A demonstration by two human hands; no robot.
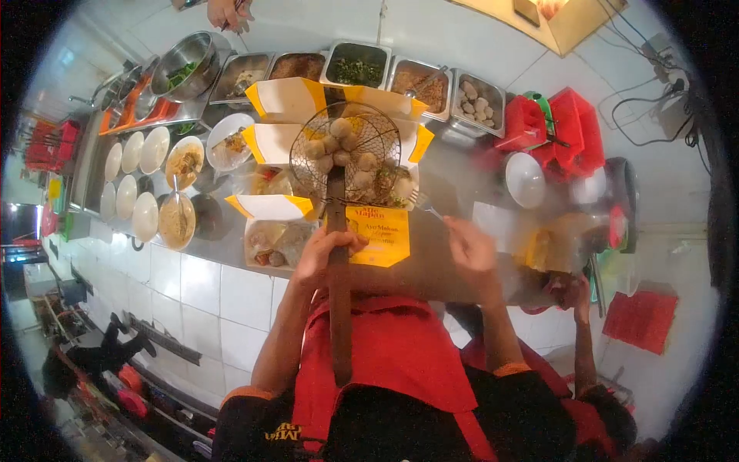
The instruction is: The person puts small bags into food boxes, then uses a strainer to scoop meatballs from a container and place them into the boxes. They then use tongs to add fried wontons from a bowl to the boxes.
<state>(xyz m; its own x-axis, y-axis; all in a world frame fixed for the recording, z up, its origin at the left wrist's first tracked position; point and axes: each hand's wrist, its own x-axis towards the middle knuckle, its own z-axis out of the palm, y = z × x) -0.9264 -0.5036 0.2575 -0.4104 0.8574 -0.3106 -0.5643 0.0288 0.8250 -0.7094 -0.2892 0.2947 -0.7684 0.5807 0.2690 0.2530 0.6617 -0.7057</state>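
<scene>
Two hands are engaged above the bench (450, 169). The left hand (327, 254) has its grip closed around the handle of a wire strainer (385, 135), which bears round balls (339, 143) over open yellow-and-white boxes (279, 206). The right hand (471, 248) has its grip pinched on a fork (428, 205), tines near the strainer's rim; contact cannot be determined. Metal trays (357, 65) line the far side.

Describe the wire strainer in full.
The wire strainer is round, with dark open mesh, metal by its look, and a long, flat, dark brown handle. The left hand grips the handle. It is held over open boxes, pale brown balls sitting in the mesh. A fork is near its rim; contact is unclear.
</scene>
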